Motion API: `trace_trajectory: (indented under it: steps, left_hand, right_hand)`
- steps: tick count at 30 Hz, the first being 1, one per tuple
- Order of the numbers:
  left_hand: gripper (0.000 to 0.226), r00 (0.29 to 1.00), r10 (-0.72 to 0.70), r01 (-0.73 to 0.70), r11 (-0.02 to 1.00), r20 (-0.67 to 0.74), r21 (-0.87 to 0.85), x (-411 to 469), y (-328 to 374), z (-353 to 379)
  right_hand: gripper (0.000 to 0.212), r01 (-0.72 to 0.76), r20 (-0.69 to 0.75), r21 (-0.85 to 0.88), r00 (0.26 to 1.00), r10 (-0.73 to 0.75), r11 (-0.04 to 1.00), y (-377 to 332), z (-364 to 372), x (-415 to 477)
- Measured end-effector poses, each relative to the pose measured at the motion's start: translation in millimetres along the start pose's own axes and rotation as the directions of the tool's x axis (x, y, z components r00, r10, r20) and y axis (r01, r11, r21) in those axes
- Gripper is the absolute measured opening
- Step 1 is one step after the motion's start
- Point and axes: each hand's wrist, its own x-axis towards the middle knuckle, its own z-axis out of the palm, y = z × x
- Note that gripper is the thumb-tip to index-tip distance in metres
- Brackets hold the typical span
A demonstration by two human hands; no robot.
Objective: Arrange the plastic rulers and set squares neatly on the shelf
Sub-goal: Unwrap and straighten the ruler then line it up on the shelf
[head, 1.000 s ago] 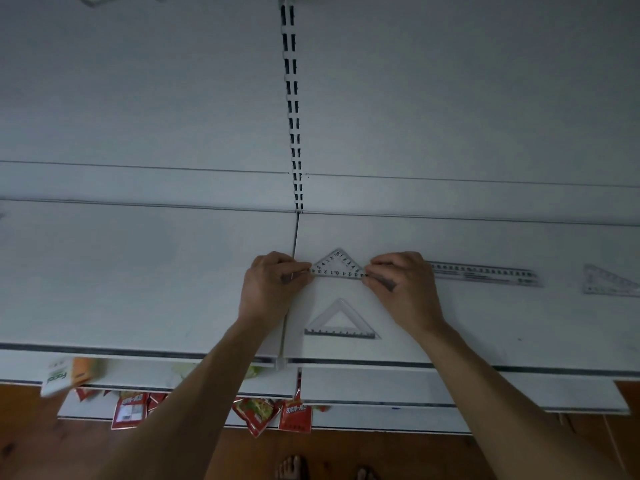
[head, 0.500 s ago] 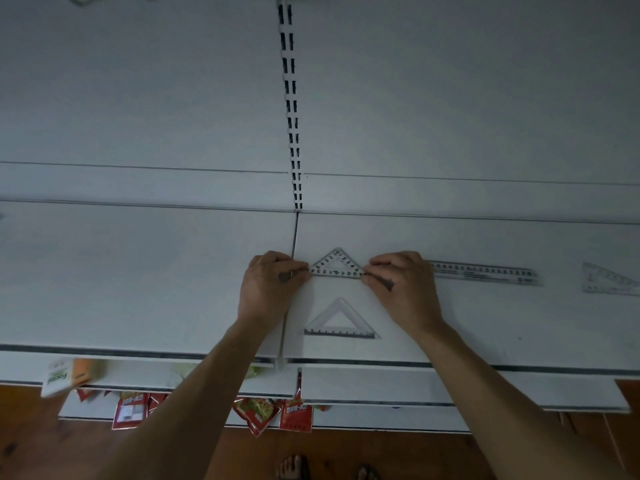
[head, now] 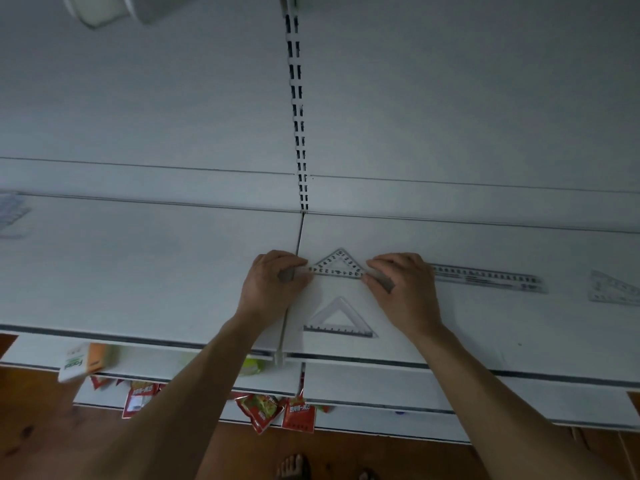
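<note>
- Near square — a pale triangle lying flat on the shelf close to its front edge. Its long side faces the person and its apex points away. Neither hand touches it.
- Left hand and right hand sit just beyond it with fingers curled. Each pinches one end of the long side of the held square, the left hand at the left corner and the right hand at the right.
- The held square lies directly between the hands, equally close to both. Its long side runs left to right and its apex points away, in line with the near square. It is clear plastic with black numerals along the edges. I cannot tell whether it rests on the shelf or is slightly lifted.
- Ruler — clear with dark markings, it lies left to right just right of the right hand, which hides its left end. That hand would likely be the one to take it.
- Right square lies well apart at the far right and is blurred.
</note>
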Motion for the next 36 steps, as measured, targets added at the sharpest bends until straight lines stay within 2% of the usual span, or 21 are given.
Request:
trace_trajectory:
  steps: [4, 8, 11, 14, 18, 23, 28, 36]
  left_hand:
    - [0.023, 0.994, -0.106, 0.103, 0.989, -0.024, -0.103, -15, 13, -11]
    - [0.025, 0.993, -0.055, 0.061, 0.996, -0.100, 0.058, -47, 17, -28]
    - [0.030, 0.989, -0.070, 0.094, 0.977, -0.131, 0.191, -71, 18, -47]
    - [0.033, 0.992, -0.039, 0.079, 0.932, -0.119, 0.354, -87, 14, -71]
    - [0.035, 0.994, -0.030, 0.076, 0.880, -0.104, 0.469, -105, 4, -110]
    - [0.037, 0.987, -0.036, 0.111, 0.851, -0.153, 0.514, -135, -28, -184]
    - [0.040, 0.961, -0.076, 0.206, 0.837, -0.264, 0.507, -182, -81, -268]
    - [0.042, 0.916, -0.211, 0.370, 0.771, -0.340, 0.518, -242, -159, -367]
  right_hand:
    - [0.026, 0.024, -0.024, 0.053, 0.999, -0.023, 0.998, 1, -3, -1]
    - [0.026, 0.066, -0.030, 0.108, 0.998, -0.063, 0.992, 3, -6, 0]
    - [0.029, 0.087, -0.032, 0.118, 0.996, -0.084, 0.989, -5, -13, 4]
    - [0.029, 0.071, 0.037, 0.206, 0.996, -0.081, 0.976, -35, -19, 13]
    - [0.039, -0.017, 0.278, 0.296, 0.958, -0.069, 0.955, -96, -14, 24]
    - [0.043, -0.022, 0.393, 0.314, 0.913, -0.108, 0.949, -188, 6, 29]
    - [0.045, 0.038, 0.453, 0.325, 0.871, -0.191, 0.945, -307, 43, 20]
    - [0.044, 0.138, 0.486, 0.354, 0.818, -0.308, 0.925, -460, 96, 1]
